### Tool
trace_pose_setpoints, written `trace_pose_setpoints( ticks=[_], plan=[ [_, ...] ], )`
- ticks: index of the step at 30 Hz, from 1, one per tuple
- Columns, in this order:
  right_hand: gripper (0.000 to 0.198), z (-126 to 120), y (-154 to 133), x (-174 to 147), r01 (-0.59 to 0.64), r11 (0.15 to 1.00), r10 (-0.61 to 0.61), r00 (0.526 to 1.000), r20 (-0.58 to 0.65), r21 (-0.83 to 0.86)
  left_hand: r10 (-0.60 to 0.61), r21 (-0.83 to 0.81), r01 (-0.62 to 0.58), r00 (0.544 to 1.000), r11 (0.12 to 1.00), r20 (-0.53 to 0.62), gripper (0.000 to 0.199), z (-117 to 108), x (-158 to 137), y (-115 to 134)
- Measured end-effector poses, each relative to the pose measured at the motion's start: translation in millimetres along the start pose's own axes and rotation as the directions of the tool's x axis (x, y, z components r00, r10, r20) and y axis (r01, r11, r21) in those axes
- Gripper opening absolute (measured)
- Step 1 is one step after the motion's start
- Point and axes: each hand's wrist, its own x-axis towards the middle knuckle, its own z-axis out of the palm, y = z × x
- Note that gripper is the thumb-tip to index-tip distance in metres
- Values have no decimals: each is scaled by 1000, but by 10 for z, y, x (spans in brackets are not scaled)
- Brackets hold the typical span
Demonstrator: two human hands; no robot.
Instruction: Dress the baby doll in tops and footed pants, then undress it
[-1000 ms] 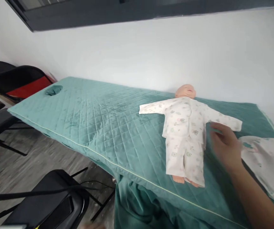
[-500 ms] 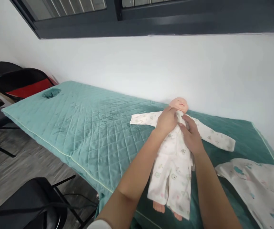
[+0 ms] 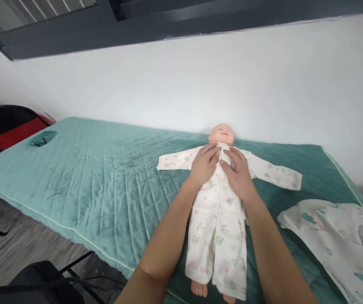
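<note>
A baby doll (image 3: 222,134) lies on its back with its head toward the wall. It wears a white printed long-sleeved top (image 3: 278,174) and matching trousers (image 3: 202,240); both sleeves stretch out sideways, and bare toes show below the legs. My left hand (image 3: 203,166) rests on one side of the chest, fingers extended over the cloth near the neck. On the other side, my right hand (image 3: 240,175) lies with its fingers spread and thumb apart. A narrow strip of the top's front shows between them. Neither hand visibly grips anything.
A green quilted cover (image 3: 105,177) drapes the long bed, with a face hole (image 3: 43,138) at its far left. A white printed garment (image 3: 330,236) lies at the right. Black chairs (image 3: 39,283) stand near the left side. A white wall (image 3: 156,84) runs behind.
My view has shifted, so the doll appears slightly farther left. My fingers, bunched at the collar before, now lie flatter and more spread on the chest.
</note>
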Motion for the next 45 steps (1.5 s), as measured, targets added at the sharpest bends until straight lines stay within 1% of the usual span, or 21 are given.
trace_pose_setpoints(
  ticks=[7,11,13,23,27,30,34,38,40,42,45],
  plan=[
    [47,-18,1,31,-11,999,12,999,40,-31,-1,24,1,1000,1000,19,36,6,5,4],
    [53,-18,25,34,24,1000,-24,1000,14,-8,-19,36,18,999,999,28,36,9,19,14],
    [54,-16,33,33,22,1000,-22,1000,9,-2,-22,39,20,999,999,33,36,10,24,13],
    [54,-24,89,29,22,999,-20,999,43,-50,4,60,-8,998,998,62,38,-8,32,14],
    [56,-16,129,34,66,996,-63,996,62,-56,20,59,-24,997,998,69,39,-13,20,8],
    [55,-14,124,34,57,996,-53,997,59,-65,27,53,-31,997,998,67,39,-6,22,-4],
    [49,-24,85,21,57,998,-56,998,16,-19,29,34,-31,999,999,40,34,0,24,-5],
    [47,-34,54,-32,64,989,-60,998,-33,132,65,-4,-65,997,998,30,26,-30,-22,35],
    [43,-39,36,-91,76,980,-66,996,-56,184,86,-33,-84,996,996,38,24,-57,-62,54],
    [38,-44,14,-173,88,980,-75,994,-79,178,98,-57,-95,994,994,50,23,-85,-103,57],
    [32,-50,-12,-311,124,987,-114,988,-103,98,128,-77,-123,990,989,60,23,-110,-147,29]
  ],
)
